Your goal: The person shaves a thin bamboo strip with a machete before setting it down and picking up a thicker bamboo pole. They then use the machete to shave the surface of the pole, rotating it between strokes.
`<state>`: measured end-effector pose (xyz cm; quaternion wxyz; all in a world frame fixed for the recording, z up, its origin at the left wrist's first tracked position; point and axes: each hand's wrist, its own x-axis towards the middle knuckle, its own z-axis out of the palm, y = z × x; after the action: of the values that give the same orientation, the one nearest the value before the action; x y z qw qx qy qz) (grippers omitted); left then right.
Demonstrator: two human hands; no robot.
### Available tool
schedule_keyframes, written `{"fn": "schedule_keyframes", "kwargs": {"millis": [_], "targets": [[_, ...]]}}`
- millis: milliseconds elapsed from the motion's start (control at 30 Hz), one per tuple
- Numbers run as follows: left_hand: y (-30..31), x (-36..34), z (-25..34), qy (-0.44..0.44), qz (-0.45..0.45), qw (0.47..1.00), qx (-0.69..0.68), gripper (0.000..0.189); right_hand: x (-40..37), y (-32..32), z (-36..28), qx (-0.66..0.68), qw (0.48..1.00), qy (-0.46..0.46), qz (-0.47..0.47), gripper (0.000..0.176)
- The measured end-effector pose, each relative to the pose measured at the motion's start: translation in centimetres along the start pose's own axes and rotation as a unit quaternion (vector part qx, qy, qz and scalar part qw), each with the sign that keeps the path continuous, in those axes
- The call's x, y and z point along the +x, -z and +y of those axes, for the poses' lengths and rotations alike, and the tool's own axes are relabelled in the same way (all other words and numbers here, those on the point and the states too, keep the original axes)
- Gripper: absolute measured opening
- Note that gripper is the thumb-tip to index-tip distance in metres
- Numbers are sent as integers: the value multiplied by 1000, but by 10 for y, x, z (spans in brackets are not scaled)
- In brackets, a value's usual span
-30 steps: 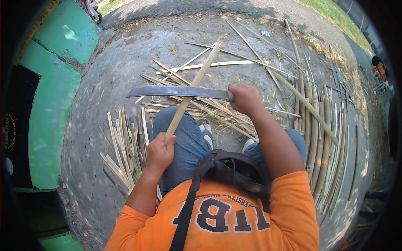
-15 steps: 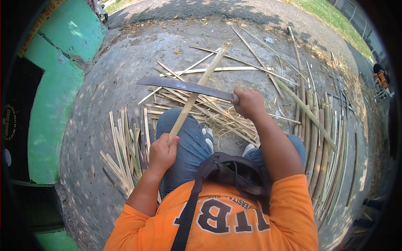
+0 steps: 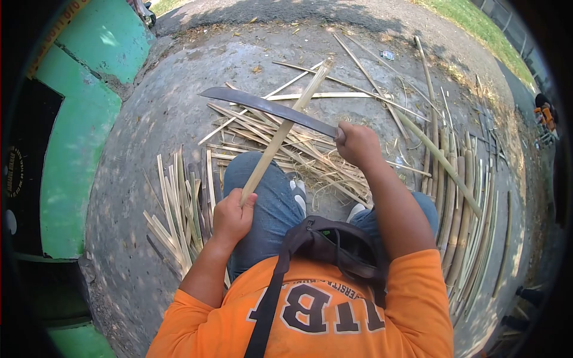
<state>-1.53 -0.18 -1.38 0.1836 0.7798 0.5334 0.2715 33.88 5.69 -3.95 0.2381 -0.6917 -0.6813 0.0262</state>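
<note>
My left hand (image 3: 233,218) is closed round the near end of a split bamboo strip (image 3: 267,156), over my left knee. The strip slants up and away to the right. A machete (image 3: 268,108) with a long, dark, curved blade lies across it, its tip pointing left. My right hand (image 3: 359,145) is wrapped round the machete's handle, above my right knee. Blade and strip cross, and they appear to touch. Beyond my knees, a pile of cut bamboo strips (image 3: 304,156) covers the ground between and ahead of my feet.
A bundle of thin strips (image 3: 173,209) lies to my left. On the right are several bamboo poles (image 3: 456,206), with one green pole (image 3: 439,155) lying slanted over them. A green wall (image 3: 77,161) borders the left side. A black bag (image 3: 334,241) rests on my lap.
The machete's blade has tilted, its tip now higher and its handle end about level. The bamboo strip stays in my left hand, nearly unmoved.
</note>
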Motion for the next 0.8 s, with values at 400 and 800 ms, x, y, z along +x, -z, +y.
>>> {"fn": "schedule_keyframes", "kwargs": {"millis": [400, 800], "targets": [[-1, -1, -2, -8, 1, 1000, 3, 35, 0, 15, 4, 19, 999, -26, -8, 11], [0, 0, 1, 7, 3, 1000, -4, 34, -15, -14, -16, 89, 995, 45, 0, 16]]}}
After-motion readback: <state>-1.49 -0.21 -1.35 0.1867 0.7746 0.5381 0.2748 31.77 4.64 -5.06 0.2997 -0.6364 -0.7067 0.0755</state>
